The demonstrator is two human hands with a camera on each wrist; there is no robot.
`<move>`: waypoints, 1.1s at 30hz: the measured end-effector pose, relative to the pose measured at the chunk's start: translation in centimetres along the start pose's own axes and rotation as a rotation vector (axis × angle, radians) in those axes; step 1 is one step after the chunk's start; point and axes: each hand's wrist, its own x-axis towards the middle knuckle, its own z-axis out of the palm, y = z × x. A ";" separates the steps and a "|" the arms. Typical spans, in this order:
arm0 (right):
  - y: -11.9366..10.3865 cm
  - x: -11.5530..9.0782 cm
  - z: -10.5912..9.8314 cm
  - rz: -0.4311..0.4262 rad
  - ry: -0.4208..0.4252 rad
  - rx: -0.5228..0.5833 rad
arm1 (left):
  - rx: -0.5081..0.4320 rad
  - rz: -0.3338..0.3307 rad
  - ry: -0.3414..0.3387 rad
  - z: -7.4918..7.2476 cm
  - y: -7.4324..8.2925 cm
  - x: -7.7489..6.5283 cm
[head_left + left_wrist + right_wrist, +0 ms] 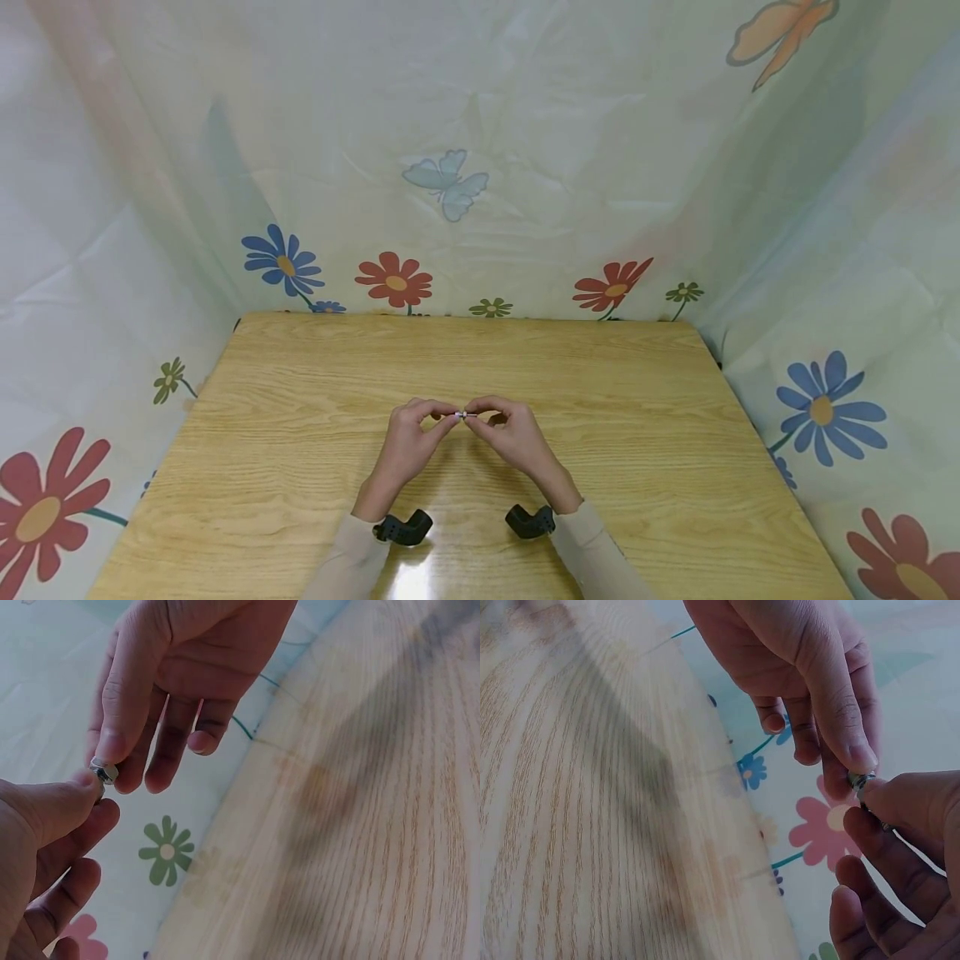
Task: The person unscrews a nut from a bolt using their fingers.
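A small silver bolt with a hexagonal nut [105,771] is held between the fingertips of both hands. My left hand [411,439] pinches one end of it between thumb and index finger. From the other side, my right hand [517,439] pinches the bolt the same way, with the thumb tips nearly meeting. In the right wrist view, a metal collar [860,778] shows between the two thumbs, and a bit of metal peeks out past the right index finger. Fingertips cover most of the bolt. Both hands are over the middle of the table.
A wood-grain table [300,467] spreads beneath the hands. Pale curtains [525,108] printed with flowers and butterflies surround it at the back and sides. A black wrist camera [405,528] sits on the left wrist, and another black camera [529,522] on the right.
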 end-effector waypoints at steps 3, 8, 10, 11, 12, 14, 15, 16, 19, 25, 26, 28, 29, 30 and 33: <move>0.1 0.0 0.0 -0.042 0.000 0.001 | -0.001 0.001 0.004 0.0 0.0 0.0; 0.2 0.1 -0.1 -0.114 -0.004 0.012 | -0.016 -0.004 0.003 0.0 0.2 0.0; 0.1 0.2 -0.3 -0.126 -0.001 0.022 | -0.027 -0.005 0.005 0.0 0.2 0.0; 0.1 0.2 -0.3 -0.127 0.000 0.027 | -0.030 -0.007 0.007 -0.1 0.2 0.0; 0.0 0.2 -0.4 -0.129 0.003 0.031 | -0.033 -0.006 0.010 -0.1 0.2 0.0; 0.0 0.3 -0.5 -0.125 0.005 0.035 | -0.036 0.000 0.015 0.0 0.1 0.0; 0.0 0.3 -0.5 -0.118 0.004 0.035 | -0.033 0.003 0.019 0.0 0.1 0.0; 0.0 0.3 -0.6 -0.111 0.003 0.033 | -0.033 0.007 0.022 0.0 0.1 0.0; 0.0 0.3 -0.5 -0.068 -0.004 0.024 | -0.042 0.019 0.029 0.0 0.0 0.0; -0.1 0.1 0.0 0.038 -0.018 0.004 | -0.066 0.040 0.050 0.0 -0.1 0.0; -0.2 0.0 0.0 0.048 -0.022 0.005 | -0.066 0.042 0.053 0.0 -0.1 0.0; -0.7 0.0 0.1 0.056 -0.034 -0.006 | -0.062 0.041 0.053 0.0 -0.1 0.0; -0.9 0.0 0.1 0.057 -0.040 -0.011 | -0.062 0.038 0.051 0.0 0.0 0.0; -1.1 -0.1 0.1 0.055 -0.043 -0.018 | -0.063 0.032 0.047 0.0 0.0 -0.1; -1.3 -0.1 0.1 0.043 -0.046 -0.024 | -0.080 -0.002 0.028 0.0 0.1 -0.1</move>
